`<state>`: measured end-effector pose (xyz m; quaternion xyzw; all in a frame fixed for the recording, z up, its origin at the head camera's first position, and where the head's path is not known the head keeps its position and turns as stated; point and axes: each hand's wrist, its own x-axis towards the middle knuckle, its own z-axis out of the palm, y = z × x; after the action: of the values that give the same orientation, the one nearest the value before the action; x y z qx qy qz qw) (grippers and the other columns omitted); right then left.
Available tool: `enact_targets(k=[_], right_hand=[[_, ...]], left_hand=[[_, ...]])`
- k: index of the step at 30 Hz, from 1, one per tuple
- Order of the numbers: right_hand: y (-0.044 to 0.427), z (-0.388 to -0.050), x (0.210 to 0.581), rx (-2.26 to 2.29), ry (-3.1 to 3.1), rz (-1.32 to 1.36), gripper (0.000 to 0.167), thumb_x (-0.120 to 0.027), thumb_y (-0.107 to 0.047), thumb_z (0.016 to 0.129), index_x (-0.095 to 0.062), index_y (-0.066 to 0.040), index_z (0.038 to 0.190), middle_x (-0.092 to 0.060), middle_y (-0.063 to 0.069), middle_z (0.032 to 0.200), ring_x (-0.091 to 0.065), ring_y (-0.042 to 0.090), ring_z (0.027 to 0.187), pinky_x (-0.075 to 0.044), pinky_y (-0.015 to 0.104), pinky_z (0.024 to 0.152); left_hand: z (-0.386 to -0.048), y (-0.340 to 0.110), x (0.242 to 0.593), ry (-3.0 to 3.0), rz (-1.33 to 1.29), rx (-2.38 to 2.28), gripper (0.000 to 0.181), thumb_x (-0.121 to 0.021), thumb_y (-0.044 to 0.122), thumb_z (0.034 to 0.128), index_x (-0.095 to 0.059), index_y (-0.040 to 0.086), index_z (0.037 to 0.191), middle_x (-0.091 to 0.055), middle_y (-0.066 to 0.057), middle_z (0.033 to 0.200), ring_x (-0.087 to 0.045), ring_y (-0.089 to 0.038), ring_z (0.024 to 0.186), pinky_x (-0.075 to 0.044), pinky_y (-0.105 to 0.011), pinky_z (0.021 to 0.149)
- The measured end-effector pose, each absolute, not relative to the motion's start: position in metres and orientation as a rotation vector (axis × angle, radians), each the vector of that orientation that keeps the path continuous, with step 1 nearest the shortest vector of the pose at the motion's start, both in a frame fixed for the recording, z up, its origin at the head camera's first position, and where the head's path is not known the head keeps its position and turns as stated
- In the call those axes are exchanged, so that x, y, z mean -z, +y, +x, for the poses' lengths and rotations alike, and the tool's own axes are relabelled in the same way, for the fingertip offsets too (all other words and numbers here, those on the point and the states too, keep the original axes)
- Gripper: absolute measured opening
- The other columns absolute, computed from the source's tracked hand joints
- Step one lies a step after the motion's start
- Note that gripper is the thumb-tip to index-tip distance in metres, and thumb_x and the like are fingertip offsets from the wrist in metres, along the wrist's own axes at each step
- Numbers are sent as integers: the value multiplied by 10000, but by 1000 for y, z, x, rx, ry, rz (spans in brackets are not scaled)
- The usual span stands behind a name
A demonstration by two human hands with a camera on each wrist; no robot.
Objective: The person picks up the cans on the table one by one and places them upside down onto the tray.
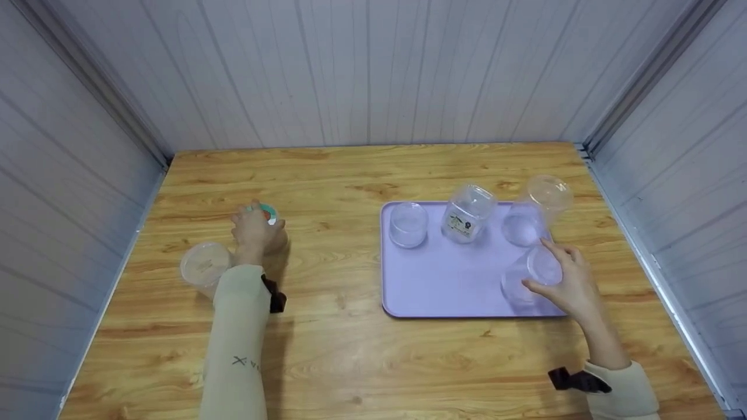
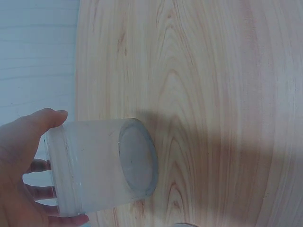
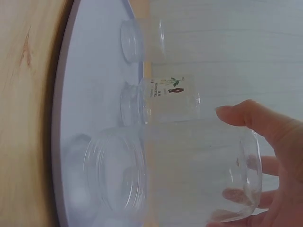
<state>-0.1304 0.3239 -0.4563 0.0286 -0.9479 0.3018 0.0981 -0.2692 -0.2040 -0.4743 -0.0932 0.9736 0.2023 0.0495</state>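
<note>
At the left, my left hand [image 1: 257, 230] holds a clear plastic jar [image 2: 102, 163] from above, its thumb and fingers spread round the rim at the top. A teal and red patch shows on that jar's top in the head view. A second clear jar [image 1: 205, 268] stands just beside this hand. On the right, my right hand [image 1: 569, 283] grips a tall clear jar [image 3: 189, 175] by its base. That jar is upside down, its threaded mouth toward the purple tray [image 1: 443, 286]; whether it touches the tray I cannot tell.
Along the tray's far side stand a short clear jar [image 1: 408, 226], a clear jar with a printed label [image 1: 461, 224] and a tall clear jar [image 1: 528, 219], which leans outward in the head view. Pale panel walls [image 1: 350, 70] enclose the wooden table [image 1: 327, 350].
</note>
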Motion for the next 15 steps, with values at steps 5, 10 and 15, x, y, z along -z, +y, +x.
enact_targets(k=[5, 10, 15], right_hand=[[328, -130, 458, -889, -2820, 65, 789, -799, -196, 617, -422, 16, 1278, -383, 306, 1134, -357, 487, 1026, -315, 624, 792], [333, -132, 456, -872, -2838, 34, 798, -796, -199, 619, -412, 27, 1281, -382, 327, 1131, -364, 509, 1017, -316, 629, 793], [337, -132, 454, -857, -2873, 16, 813, -797, -219, 625, -398, 24, 1290, -356, 360, 1160, -343, 526, 1040, -301, 646, 801]], left_hand=[[-269, -205, 477, 3027, -302, -641, 727, -574, 374, 830, -272, -41, 1345, -271, -336, 1252, -291, -484, 1123, -368, -589, 819], [-269, -205, 477, 3055, -306, -670, 702, -587, 372, 814, -311, -21, 1327, -265, -322, 1253, -303, -460, 1112, -370, -581, 819], [-270, -202, 475, 3083, -301, -686, 701, -580, 378, 813, -312, -16, 1328, -255, -308, 1268, -300, -454, 1122, -366, -577, 827]])
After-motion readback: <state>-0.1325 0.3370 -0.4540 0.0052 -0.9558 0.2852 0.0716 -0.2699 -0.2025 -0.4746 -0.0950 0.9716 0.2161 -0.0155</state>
